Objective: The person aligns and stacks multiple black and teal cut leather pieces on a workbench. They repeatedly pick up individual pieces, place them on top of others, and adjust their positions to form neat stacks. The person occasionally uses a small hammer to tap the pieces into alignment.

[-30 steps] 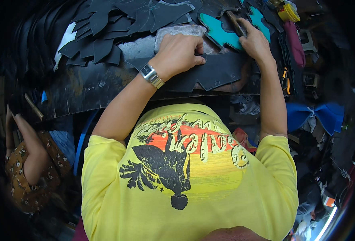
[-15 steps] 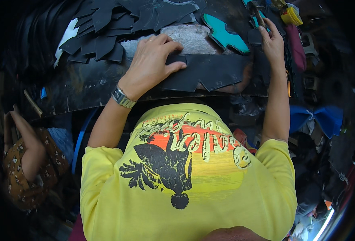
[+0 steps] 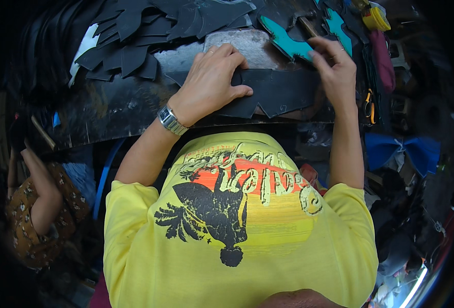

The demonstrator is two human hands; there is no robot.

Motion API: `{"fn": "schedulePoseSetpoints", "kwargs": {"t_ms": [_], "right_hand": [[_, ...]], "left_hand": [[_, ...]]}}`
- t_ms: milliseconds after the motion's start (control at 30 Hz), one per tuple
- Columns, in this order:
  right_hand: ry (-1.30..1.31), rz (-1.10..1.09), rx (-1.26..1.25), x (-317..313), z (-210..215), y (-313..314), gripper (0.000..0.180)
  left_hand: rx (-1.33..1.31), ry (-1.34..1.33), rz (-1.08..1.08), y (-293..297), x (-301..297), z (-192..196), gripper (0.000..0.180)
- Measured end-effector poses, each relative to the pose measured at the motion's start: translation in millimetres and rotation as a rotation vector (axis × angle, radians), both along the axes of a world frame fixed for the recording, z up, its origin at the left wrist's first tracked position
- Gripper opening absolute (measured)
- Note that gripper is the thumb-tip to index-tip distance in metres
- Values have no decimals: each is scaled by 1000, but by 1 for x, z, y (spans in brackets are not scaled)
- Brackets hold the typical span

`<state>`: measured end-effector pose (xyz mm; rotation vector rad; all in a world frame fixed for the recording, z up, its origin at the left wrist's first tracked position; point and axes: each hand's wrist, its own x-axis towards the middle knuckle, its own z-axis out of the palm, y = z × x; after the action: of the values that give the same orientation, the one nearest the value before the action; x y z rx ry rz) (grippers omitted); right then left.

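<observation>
My left hand [image 3: 214,77] lies on a flat black sheet piece [image 3: 283,90] near the table's front edge. Its thumb and forefinger are spread, with black material between them; the other fingers curl down. At the right, my right hand [image 3: 334,66] closes its thumb and fingers at the lower end of a curved teal pattern piece [image 3: 288,43]. A narrow brownish tool [image 3: 307,25] reaches up to its fingertips; its full shape is hidden. A second teal pattern piece [image 3: 340,31] is just beyond the hand. The black sheet has a notched front edge.
Many cut black pieces [image 3: 129,36] are piled at the far left, beside a white sheet [image 3: 86,51]. A grey slab [image 3: 237,43] sits behind the black sheet. Orange-handled scissors [image 3: 370,109] hang by the right edge. Another person's arm [image 3: 45,200] shows at lower left.
My right hand has come left and slightly down, to the nearer teal piece. The other teal piece now shows more fully. My left hand has shifted a little right across the black sheet.
</observation>
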<state>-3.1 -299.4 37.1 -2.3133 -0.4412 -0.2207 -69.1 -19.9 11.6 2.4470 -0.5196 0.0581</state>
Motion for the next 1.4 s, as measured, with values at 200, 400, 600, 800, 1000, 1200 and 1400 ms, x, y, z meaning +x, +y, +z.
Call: {"fn": "schedulePoseSetpoints", "kwargs": {"t_ms": [200,400,600,800,1000,1200,1400], "right_hand": [[326,155,46,-39,-9,25,32],[436,220,93,-29,-13,16,41],[421,189,100,-31,-17,18,37],[489,200,121,-30,-17,15,21],[457,199,118,-31,-17,15,12],[380,215,105,-30,-19,15,14],[379,208,105,-31,-22,18,18]], "left_hand": [[-24,16,-82,-24,16,0,32],[-29,28,-149,-46,20,-5,22],[-135,-48,-176,-45,18,-11,15],[-140,-176,-186,-47,12,-15,14],[-169,-222,-216,-47,13,-15,15],[-167,-143,-197,-48,14,-17,15],[-96,-26,-110,-55,22,-11,17]]}}
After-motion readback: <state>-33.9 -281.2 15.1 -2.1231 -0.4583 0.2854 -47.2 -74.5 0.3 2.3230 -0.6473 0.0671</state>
